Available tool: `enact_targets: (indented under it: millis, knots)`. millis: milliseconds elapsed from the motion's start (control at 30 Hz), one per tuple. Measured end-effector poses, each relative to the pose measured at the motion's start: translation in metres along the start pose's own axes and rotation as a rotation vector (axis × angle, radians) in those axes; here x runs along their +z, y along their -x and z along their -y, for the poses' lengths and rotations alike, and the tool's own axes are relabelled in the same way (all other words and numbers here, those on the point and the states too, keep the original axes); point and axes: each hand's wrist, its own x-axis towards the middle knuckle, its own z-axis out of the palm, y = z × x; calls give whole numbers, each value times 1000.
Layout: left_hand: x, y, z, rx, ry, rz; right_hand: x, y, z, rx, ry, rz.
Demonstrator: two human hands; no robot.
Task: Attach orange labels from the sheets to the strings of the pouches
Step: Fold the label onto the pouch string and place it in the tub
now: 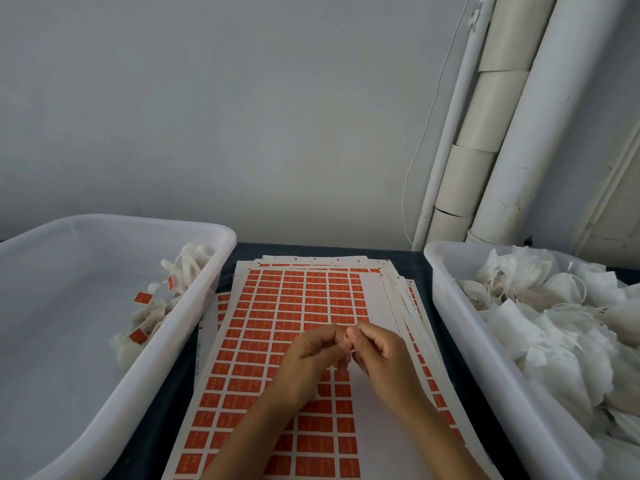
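Your left bin (pixel 214 244) keeps the few finished pouches (pixel 152 306) clear of the rest. Over the sheets (pixel 294 306) on the desk (pixel 408 258), your left hand (pixel 311 351) and right hand (pixel 377 355) meet, fingertips pinching one small orange label (pixel 347 336), probably folding it round a string I cannot make out. Unlabelled pouches (pixel 540 317) fill the right bin (pixel 450 306), within easy reach.

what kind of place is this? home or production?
Likely a small hand-packing or labelling workstation, not a kitchen. A stack of orange label sheets lies between two white plastic tubs: the right tub is heaped with unlabelled white pouches, while the left tub holds a few already tagged.
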Motion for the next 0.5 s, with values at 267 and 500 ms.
enact_targets:
  millis: [267,500]
  knots:
    - [1,0,1,-14,17,-23,5,1,-1,36,-61,40]
    - [3,0,5,-74,-44,-29,6,6,-2,65,-174,74]
